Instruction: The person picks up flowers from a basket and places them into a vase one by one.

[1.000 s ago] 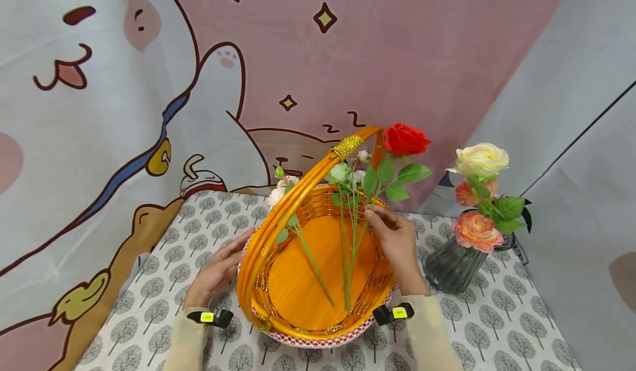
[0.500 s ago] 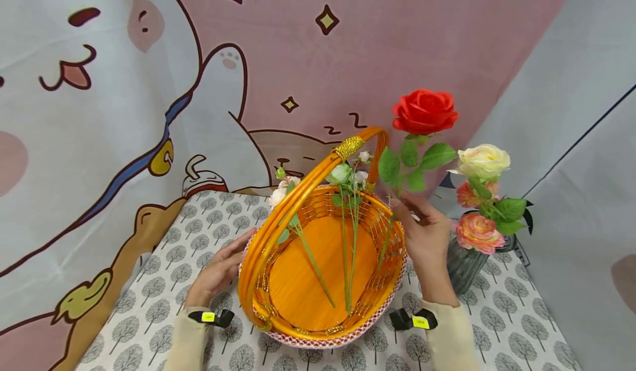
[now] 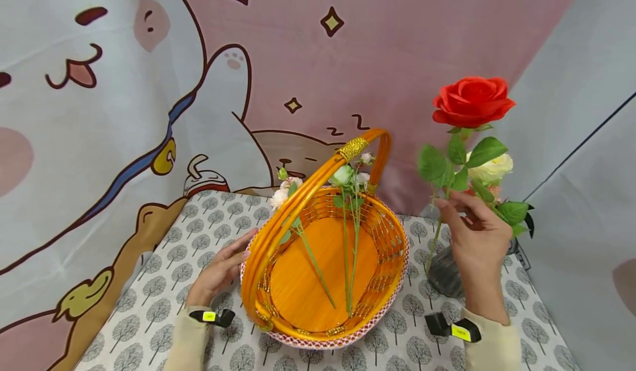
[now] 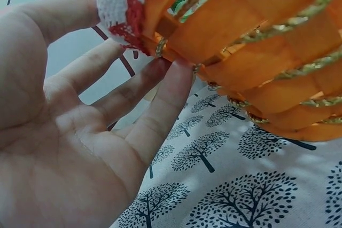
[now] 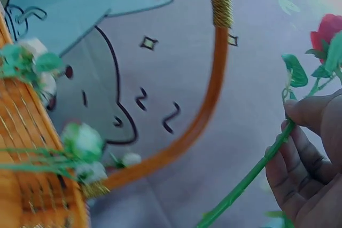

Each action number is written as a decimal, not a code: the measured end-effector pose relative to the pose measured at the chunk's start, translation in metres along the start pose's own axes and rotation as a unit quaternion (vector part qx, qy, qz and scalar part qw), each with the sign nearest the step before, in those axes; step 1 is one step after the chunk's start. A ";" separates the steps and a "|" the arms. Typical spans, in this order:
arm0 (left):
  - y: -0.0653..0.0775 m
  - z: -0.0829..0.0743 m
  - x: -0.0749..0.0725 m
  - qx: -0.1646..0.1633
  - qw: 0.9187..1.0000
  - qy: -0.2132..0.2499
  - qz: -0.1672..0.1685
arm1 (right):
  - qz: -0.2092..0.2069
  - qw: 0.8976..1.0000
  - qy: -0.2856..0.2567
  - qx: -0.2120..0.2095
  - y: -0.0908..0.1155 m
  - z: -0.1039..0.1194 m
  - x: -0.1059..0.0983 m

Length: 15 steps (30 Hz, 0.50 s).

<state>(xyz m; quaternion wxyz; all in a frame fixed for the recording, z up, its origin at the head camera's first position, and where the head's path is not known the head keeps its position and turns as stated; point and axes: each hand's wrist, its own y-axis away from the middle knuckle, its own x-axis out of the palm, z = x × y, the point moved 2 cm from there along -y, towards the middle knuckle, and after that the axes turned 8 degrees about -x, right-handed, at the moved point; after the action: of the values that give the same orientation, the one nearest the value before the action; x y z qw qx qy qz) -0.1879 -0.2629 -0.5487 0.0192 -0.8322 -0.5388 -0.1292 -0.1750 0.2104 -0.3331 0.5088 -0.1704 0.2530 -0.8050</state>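
Note:
My right hand pinches the green stem of a red artificial rose between thumb and fingers. The rose stands upright, its bloom high, its lower stem hanging beside the grey glass vase. In the right wrist view, the thumb and fingers of that hand meet on the thorny stem. My left hand touches the left side of an orange woven basket. Its fairly straight fingers lie against the red-and-white trim and outer wall.
Inside the basket lean a pale pink flower stem and whitish-green rose stems. The vase holds a cream rose and pinkish blooms, partly hidden by my right hand. The basket's tall handle arches over it. A cartoon curtain hangs behind the tree-print tablecloth.
My right hand has lifted the red rose out of the basket and carried it right, in front of the vase. The left hand has stayed on the basket.

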 end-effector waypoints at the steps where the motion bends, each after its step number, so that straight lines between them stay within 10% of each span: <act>1: 0.000 0.000 0.000 0.001 1.000 -0.001 0.001 | -0.007 1.000 0.004 -0.002 -0.002 0.000 -0.004; 10: -0.001 0.002 -0.002 0.002 1.000 -0.005 0.001 | -0.067 0.997 -0.039 -0.014 -0.027 0.005 -0.041; 15: -0.001 0.002 -0.002 0.009 1.000 -0.004 0.008 | -0.091 0.990 0.098 -0.035 -0.037 0.009 -0.058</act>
<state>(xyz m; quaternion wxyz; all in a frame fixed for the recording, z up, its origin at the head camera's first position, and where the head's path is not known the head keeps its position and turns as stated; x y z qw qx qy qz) -0.1892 -0.2642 -0.5513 0.0260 -0.8367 -0.5335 -0.1210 -0.1726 0.2744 -0.3052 0.4002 -0.1310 0.3129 -0.8514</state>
